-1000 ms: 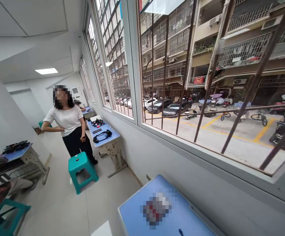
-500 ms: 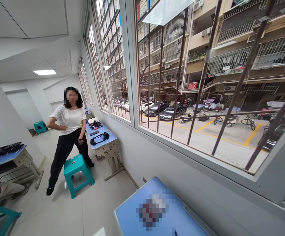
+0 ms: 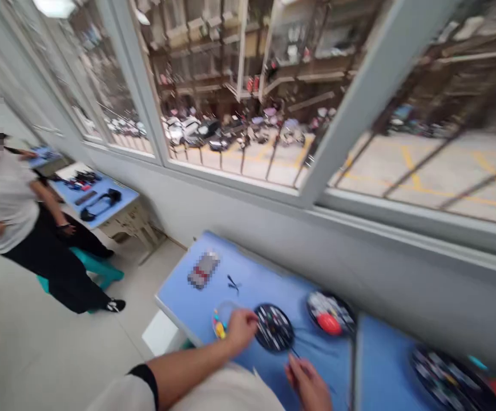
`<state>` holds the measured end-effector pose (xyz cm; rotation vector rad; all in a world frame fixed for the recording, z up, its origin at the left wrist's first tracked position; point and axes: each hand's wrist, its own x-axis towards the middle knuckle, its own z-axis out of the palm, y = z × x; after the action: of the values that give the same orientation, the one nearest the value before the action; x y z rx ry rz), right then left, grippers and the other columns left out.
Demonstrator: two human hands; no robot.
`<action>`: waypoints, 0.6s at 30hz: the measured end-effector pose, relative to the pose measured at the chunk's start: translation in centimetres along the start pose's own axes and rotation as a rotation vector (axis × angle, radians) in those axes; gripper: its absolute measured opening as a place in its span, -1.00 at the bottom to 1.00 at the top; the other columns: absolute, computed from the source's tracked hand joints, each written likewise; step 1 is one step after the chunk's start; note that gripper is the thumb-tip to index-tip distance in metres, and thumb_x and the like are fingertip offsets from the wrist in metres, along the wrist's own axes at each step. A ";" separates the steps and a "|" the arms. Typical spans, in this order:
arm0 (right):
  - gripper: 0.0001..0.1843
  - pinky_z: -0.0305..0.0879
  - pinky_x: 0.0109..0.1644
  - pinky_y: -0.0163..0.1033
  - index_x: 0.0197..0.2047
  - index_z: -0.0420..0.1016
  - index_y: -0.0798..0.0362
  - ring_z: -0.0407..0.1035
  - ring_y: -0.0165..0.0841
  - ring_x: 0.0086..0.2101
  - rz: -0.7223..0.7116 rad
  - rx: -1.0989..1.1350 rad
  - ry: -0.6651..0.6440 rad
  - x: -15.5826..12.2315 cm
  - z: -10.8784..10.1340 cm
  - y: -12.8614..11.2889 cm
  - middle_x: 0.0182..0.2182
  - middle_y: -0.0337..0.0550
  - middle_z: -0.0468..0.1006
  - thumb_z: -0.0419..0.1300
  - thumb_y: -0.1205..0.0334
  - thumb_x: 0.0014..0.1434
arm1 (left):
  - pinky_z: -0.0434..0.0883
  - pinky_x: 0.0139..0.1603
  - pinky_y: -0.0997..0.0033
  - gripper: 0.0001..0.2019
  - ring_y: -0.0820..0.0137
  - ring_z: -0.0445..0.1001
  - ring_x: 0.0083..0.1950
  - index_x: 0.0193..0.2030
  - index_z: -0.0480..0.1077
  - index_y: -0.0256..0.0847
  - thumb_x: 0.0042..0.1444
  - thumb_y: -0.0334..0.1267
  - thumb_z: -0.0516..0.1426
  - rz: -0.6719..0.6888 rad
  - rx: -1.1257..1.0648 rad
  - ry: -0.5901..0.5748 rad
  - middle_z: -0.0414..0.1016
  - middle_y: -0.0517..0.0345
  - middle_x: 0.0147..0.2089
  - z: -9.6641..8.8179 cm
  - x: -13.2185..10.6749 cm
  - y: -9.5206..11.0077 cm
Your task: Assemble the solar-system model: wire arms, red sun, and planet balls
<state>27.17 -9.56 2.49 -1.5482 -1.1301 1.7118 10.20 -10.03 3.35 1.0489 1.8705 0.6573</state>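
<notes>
My left hand (image 3: 242, 330) is closed, its fingertips curled together at the left rim of a round black tray (image 3: 274, 327) filled with small mixed pieces. Whether anything is between those fingers I cannot make out. Just below the tray, my right hand (image 3: 307, 381) is pinched, with a thin dark tip showing above its fingers; blur hides what it is. Beside my left hand sits a clear round container (image 3: 220, 326) with yellow and other coloured bits. A second dark tray (image 3: 331, 314) of pale pieces, with a red rounded object (image 3: 329, 323) on it, stands to the right.
The blue table (image 3: 248, 257) runs along the window wall and bears a blurred-out packet (image 3: 204, 269) and a small dark item (image 3: 233, 283). Farther right lies another dark tray (image 3: 448, 377). A person (image 3: 12, 194) stands at left by a teal stool (image 3: 97, 268).
The view has swung right and down, smeared by motion. Both my hands and the trays have come into sight; the person now appears nearer the left edge.
</notes>
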 end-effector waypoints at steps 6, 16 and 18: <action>-0.60 0.13 -0.60 -0.33 -0.61 0.25 0.04 0.22 -0.46 -0.68 0.162 0.098 0.211 -0.2 -1.4 3.7 -0.72 -0.34 0.37 0.30 -0.08 -0.27 | 0.28 -0.02 0.30 -0.72 0.33 0.35 -0.05 -0.04 0.35 -0.24 0.21 -0.38 -0.09 -0.046 0.262 0.117 0.41 0.03 -0.09 -3.2 3.3 -2.8; -0.64 0.07 -0.62 -0.35 -0.65 0.24 0.02 0.18 -0.48 -0.71 0.173 0.167 0.253 -2.0 -0.2 3.0 -0.75 -0.31 0.38 0.30 -0.01 -0.30 | 0.31 -0.06 0.24 -0.78 0.30 0.36 -0.06 -0.07 0.35 -0.24 0.17 -0.29 0.02 0.074 0.609 0.043 0.36 0.02 -0.07 -6.9 10.4 -2.8; -0.64 0.07 -0.62 -0.35 -0.65 0.24 0.02 0.18 -0.47 -0.70 0.169 0.165 0.265 -2.2 -0.3 2.9 -0.75 -0.31 0.38 0.30 -0.02 -0.30 | 0.36 -0.08 0.16 -0.73 0.31 0.37 -0.07 -0.03 0.30 -0.27 0.16 -0.22 0.04 0.082 0.622 0.019 0.35 0.02 -0.03 -6.4 10.9 -3.0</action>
<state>28.18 -12.73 1.07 -1.7438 -0.7251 1.6008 0.44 -2.37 -0.52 1.5152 2.1122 0.1156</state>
